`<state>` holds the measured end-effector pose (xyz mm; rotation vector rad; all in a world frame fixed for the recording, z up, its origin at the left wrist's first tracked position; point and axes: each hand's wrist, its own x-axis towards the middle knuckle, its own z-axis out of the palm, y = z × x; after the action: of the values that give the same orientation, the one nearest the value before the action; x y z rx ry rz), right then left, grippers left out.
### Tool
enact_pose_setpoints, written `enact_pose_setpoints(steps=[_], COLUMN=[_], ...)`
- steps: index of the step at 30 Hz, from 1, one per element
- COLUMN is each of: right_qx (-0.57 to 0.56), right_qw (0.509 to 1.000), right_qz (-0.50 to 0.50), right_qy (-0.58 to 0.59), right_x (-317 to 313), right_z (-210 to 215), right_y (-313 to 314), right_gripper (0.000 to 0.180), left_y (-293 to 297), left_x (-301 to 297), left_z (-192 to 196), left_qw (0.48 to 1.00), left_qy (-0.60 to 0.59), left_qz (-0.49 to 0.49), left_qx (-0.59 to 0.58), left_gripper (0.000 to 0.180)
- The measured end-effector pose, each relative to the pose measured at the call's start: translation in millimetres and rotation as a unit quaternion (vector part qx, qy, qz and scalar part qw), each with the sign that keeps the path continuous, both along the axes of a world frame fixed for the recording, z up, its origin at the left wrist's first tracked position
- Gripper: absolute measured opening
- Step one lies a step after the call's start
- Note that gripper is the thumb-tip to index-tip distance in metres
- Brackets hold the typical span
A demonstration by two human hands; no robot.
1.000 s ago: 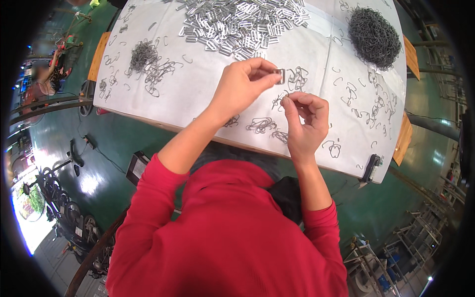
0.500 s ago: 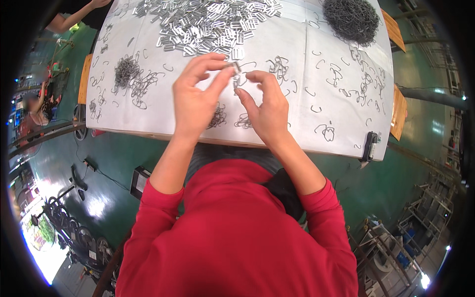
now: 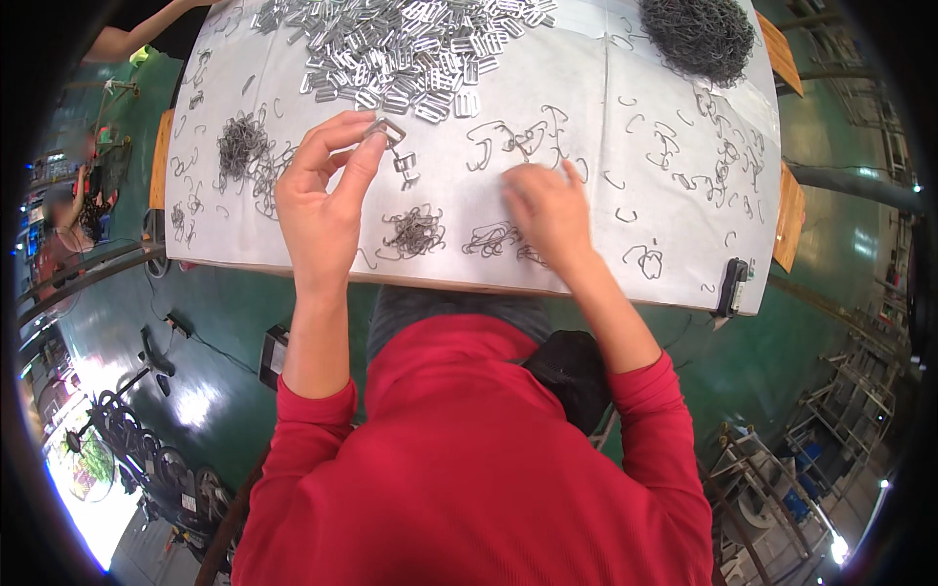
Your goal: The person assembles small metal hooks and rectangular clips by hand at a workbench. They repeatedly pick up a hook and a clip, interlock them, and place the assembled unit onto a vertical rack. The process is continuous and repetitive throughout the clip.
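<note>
My left hand (image 3: 327, 205) pinches a silvery rectangular metal buckle (image 3: 395, 136) between thumb and fingers, above the white-covered table. Close below it is another small metal piece (image 3: 405, 170); I cannot tell whether it hangs from the buckle or lies apart. My right hand (image 3: 549, 215) is low over the table, next to a loose group of dark wire hooks (image 3: 523, 142). Its fingers are blurred and partly curled, so what they hold, if anything, does not show. Between my hands, near the front edge, lies a small heap of wire hooks (image 3: 415, 232), with more hooks (image 3: 491, 237) beside it.
A large pile of flat metal buckles (image 3: 391, 49) covers the far middle. A dense mound of dark hooks (image 3: 699, 39) sits far right, a smaller heap (image 3: 242, 146) left. A black device (image 3: 733, 286) stands at the right front corner. Another person's arm (image 3: 132, 41) reaches in far left.
My hands have come apart from the metal piece they shared. The left has moved left with the buckle; the right has moved slightly right and down toward the table.
</note>
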<state>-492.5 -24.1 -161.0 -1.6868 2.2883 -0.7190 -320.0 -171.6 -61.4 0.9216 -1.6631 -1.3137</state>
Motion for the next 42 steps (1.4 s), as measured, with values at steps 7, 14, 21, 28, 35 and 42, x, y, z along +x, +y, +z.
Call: enact_pose_setpoints(steps=[7,14,21,28,35,42], right_qx=[-0.005,0.071,0.004,0.043,0.116,0.176], right_qw=[0.986,0.978,0.996,0.994,0.906,0.886], right_qz=[-0.164,-0.154,-0.071,0.041,-0.149,-0.195], right_qy=[-0.036,0.126,-0.056,0.091,-0.38,-0.382], right_x=[-51.8,-80.1,-59.5,-59.7,-68.2,-69.0], right_z=[1.0,2.1,9.2,-4.9,11.6,19.6], right_y=[-18.3,-16.3,-23.9,-47.8,-29.5,-8.9], right_gripper=[0.005,0.01,0.013,0.009,0.013,0.017], left_y=[1.3,3.7,3.5,9.5,16.4,24.1], left_x=[2.2,7.0,15.9,12.4,4.9,-4.4], left_z=[4.6,11.2,9.9,10.4,9.0,1.7], left_qw=[1.0,0.999,1.0,0.999,0.994,0.992], left_qy=[-0.004,-0.011,-0.005,-0.002,0.002,0.01], left_qz=[0.011,0.024,0.02,-0.003,-0.034,-0.071], left_qx=[0.014,0.025,0.017,0.031,0.103,0.1], left_gripper=[0.014,0.013,0.013,0.013,0.013,0.012])
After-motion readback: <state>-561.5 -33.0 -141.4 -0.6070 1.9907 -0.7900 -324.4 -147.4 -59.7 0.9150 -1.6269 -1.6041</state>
